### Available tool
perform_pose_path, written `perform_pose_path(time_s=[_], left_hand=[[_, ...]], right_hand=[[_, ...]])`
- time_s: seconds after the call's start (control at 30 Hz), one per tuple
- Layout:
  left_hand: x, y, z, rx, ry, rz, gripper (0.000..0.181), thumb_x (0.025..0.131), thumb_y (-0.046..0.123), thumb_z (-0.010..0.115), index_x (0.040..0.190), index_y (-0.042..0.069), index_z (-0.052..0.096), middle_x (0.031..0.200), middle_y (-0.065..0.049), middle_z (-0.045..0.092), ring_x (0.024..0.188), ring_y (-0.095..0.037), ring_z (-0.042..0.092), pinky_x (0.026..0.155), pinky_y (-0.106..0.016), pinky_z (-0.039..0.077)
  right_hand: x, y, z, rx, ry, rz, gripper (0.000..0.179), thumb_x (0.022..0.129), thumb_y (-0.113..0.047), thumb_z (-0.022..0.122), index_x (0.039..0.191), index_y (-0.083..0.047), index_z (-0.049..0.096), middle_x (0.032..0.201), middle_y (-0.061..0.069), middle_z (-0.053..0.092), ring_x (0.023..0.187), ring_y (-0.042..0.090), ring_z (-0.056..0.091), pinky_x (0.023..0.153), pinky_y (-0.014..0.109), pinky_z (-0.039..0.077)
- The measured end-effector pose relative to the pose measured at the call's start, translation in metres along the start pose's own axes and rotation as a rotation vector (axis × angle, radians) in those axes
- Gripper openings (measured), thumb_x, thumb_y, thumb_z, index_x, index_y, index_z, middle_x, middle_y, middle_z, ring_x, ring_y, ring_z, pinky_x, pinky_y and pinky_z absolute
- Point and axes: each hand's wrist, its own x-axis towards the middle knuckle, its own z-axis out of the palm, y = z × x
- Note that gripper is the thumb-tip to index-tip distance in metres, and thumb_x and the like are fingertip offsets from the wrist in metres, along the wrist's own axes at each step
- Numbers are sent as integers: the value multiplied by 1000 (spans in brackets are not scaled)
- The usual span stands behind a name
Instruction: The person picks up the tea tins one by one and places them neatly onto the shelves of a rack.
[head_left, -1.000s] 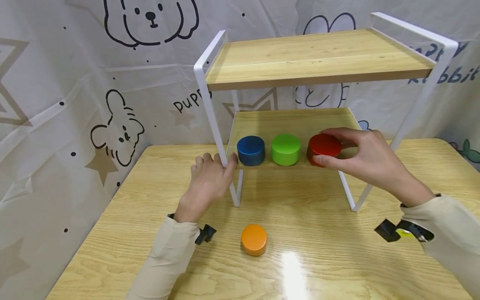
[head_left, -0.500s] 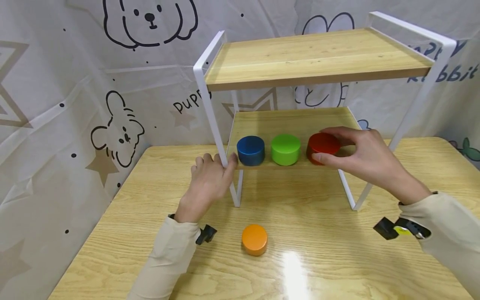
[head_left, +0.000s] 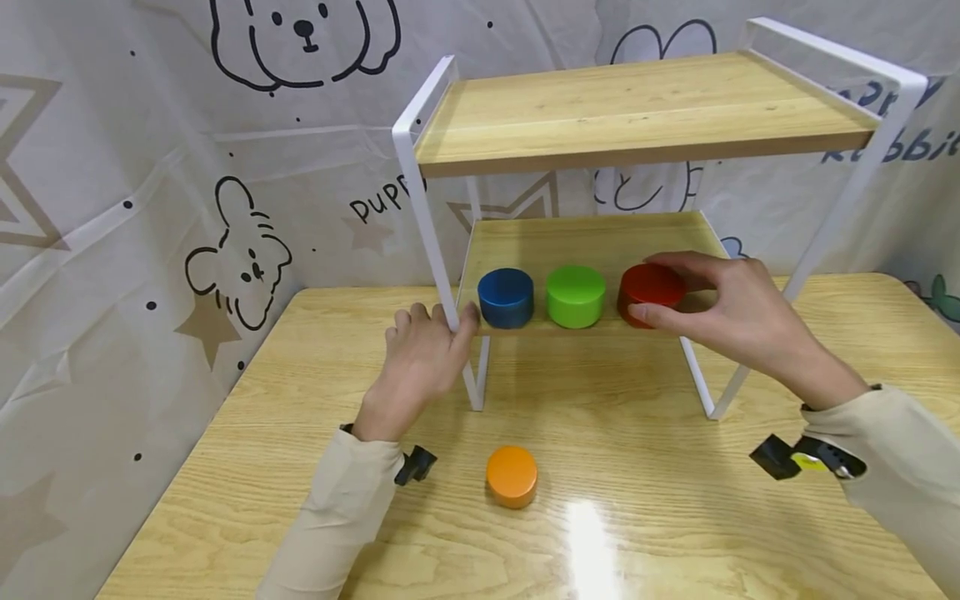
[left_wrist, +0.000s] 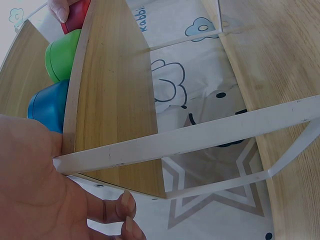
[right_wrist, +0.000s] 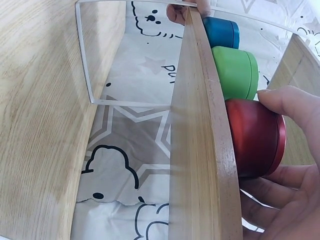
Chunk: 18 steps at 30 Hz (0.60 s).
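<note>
Side by side on the lower board [head_left: 592, 233] of a two-tier shelf sit a blue round tin [head_left: 506, 298], a green round tin [head_left: 576, 297] and a red round tin [head_left: 649, 293]. My right hand [head_left: 738, 308] grips the red tin, thumb at its front and fingers behind; the right wrist view shows the red tin [right_wrist: 255, 137] standing on the board. My left hand [head_left: 420, 358] holds the shelf's white front left leg [head_left: 437, 258], its thumb beside the blue tin. In the left wrist view, the leg [left_wrist: 200, 135] runs between thumb and fingers. An orange round tin [head_left: 512, 477] stands on the table.
Above the tins spans the shelf's upper board [head_left: 637, 108], which bears nothing. White metal legs [head_left: 697, 379] stand on the wooden table [head_left: 615, 500]. Behind hangs a white cloth [head_left: 330, 167] printed with animals and stars.
Both hands and all the tins keep their places on the shelf and table. Only the head view shifts slightly.
</note>
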Motion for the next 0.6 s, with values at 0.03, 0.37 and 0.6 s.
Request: perform_pose_path(time_s=[0.03, 0.37, 0.6], left_hand=[[0, 0, 0, 1, -1, 0, 62, 101, 50, 14, 81, 4, 50, 86, -17, 45, 84, -36, 38, 71, -42, 31], [1, 1, 0, -3, 5, 2, 62, 101, 50, 15, 81, 4, 51, 85, -17, 45, 83, -35, 38, 71, -42, 31], [0, 0, 0, 1, 1, -11, 62, 101, 51, 15, 82, 4, 52, 87, -17, 45, 83, -35, 39, 70, -42, 31]], right_hand=[[0, 0, 0, 6, -1, 1, 57, 82, -38, 75, 129, -9, 59, 111, 13, 67, 97, 34, 66, 71, 17, 44], [0, 0, -1, 8, 2, -3, 58, 82, -38, 75, 131, -12, 58, 114, 13, 66, 100, 34, 65, 71, 17, 43], [0, 0, 1, 13, 0, -12, 57, 82, -37, 75, 132, -14, 58, 113, 12, 67, 99, 34, 66, 72, 23, 46]])
